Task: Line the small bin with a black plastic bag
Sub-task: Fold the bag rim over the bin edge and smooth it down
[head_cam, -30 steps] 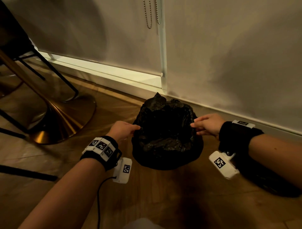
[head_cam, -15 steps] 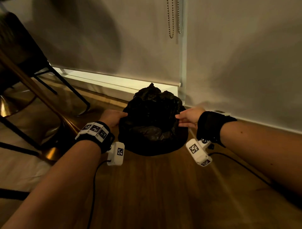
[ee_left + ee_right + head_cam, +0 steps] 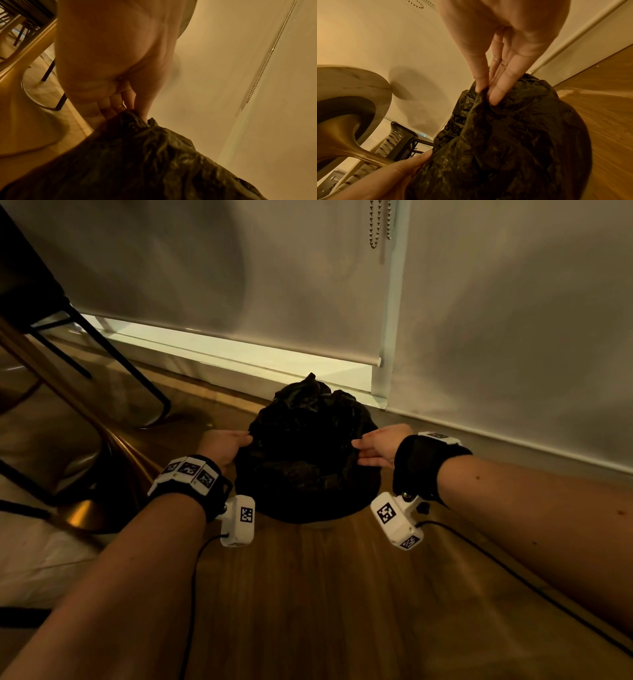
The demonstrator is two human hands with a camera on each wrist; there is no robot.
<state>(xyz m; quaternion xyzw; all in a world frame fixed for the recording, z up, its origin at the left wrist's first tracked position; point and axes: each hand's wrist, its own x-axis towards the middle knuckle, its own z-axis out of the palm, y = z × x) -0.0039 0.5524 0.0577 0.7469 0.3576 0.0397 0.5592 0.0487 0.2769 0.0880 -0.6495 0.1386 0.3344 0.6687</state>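
Two hands pinch the black bag [image 3: 308,453], draped over the small bin on the floor.
Left hand [image 3: 222,444] at 9 o'clock, right hand [image 3: 376,445] at 3; uneven pulling could tear thin plastic or slip it off.

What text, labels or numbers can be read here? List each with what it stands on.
No readable words, brands or numbers in any view.
Left wrist band: square black-and-white coded markers only, no letters.
Left wrist camera: one coded marker, no text.
Right wrist camera: two coded markers, no text.
Black plastic bag: no print visible.
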